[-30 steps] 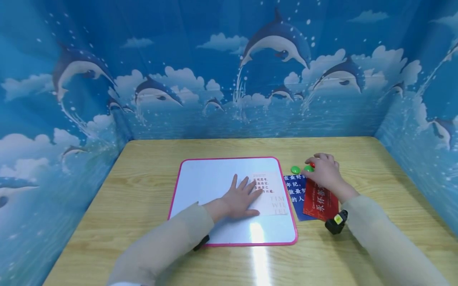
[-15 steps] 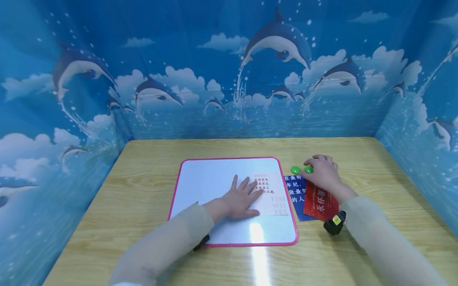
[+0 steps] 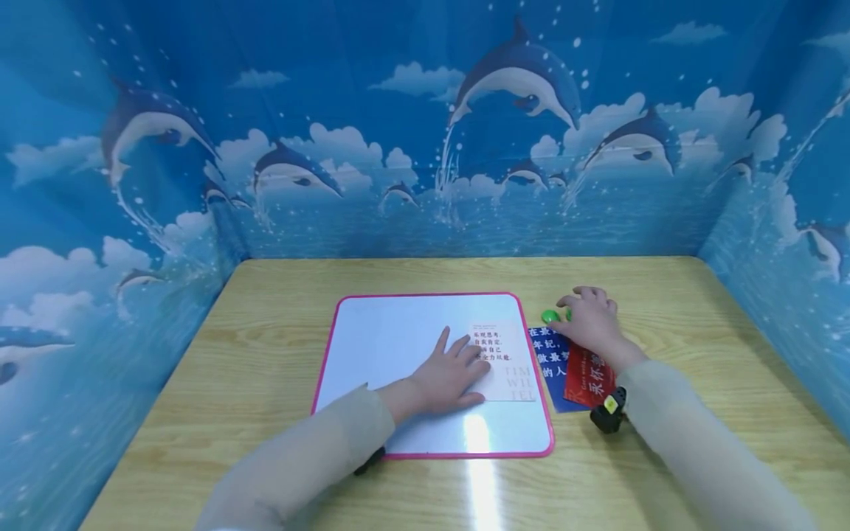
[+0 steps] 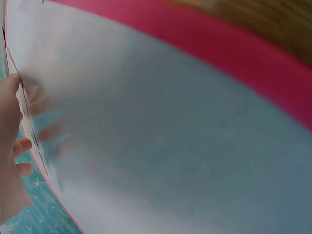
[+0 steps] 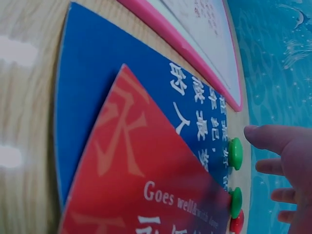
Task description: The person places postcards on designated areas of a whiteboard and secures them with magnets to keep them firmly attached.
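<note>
A pink-edged whiteboard (image 3: pixel 385 335) lies in the middle of the table. On its right half is a pale card (image 3: pixel 498 383) printed with dark characters, and my left hand (image 3: pixel 443 377) rests over the card's left part with fingers spread. In the left wrist view the thumb meets the card's edge. My right hand (image 3: pixel 593 322), fingers apart and holding nothing, hovers by the round magnets. A green magnet (image 5: pixel 235 153) stands close to its thumb; another green magnet (image 5: pixel 236 203) and a red magnet (image 5: pixel 237 222) sit alongside.
Right of the board lies a blue card (image 5: pixel 97 53) with white characters. A red card (image 5: pixel 141 156) overlaps it. The wooden table (image 3: pixel 265 324) is enclosed by a blue dolphin-printed curtain (image 3: pixel 372 221) at the back and sides.
My right hand has moved slightly left, its thumb and fingers now nearer the left green magnet. My left hand has shifted a little to the right, uncovering more of the card's characters.
</note>
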A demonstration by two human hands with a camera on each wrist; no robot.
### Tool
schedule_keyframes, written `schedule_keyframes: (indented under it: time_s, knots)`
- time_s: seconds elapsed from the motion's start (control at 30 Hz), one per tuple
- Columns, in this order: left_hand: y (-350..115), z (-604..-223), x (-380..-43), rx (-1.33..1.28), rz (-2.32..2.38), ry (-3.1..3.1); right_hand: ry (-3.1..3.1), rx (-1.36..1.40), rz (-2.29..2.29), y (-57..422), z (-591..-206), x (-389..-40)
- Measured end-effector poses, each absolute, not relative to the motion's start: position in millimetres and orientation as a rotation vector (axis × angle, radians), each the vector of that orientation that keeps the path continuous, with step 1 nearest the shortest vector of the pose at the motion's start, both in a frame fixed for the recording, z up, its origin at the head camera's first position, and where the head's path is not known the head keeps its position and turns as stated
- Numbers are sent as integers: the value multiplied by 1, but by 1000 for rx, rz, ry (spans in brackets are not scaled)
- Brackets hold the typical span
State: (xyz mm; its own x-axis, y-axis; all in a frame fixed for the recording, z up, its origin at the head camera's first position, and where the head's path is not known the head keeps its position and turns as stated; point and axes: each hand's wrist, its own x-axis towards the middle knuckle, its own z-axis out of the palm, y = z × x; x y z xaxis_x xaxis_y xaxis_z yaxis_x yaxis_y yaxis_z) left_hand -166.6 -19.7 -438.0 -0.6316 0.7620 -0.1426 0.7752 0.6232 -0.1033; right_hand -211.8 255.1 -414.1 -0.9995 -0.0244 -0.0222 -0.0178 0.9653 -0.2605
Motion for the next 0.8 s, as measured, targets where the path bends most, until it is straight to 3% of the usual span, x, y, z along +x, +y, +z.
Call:
schedule_keyframes:
  time_s: [0.8]
  knots:
    - [-18, -436, -166, 1262, -165, 2717, 3062, 19, -333, 250, -429, -224]
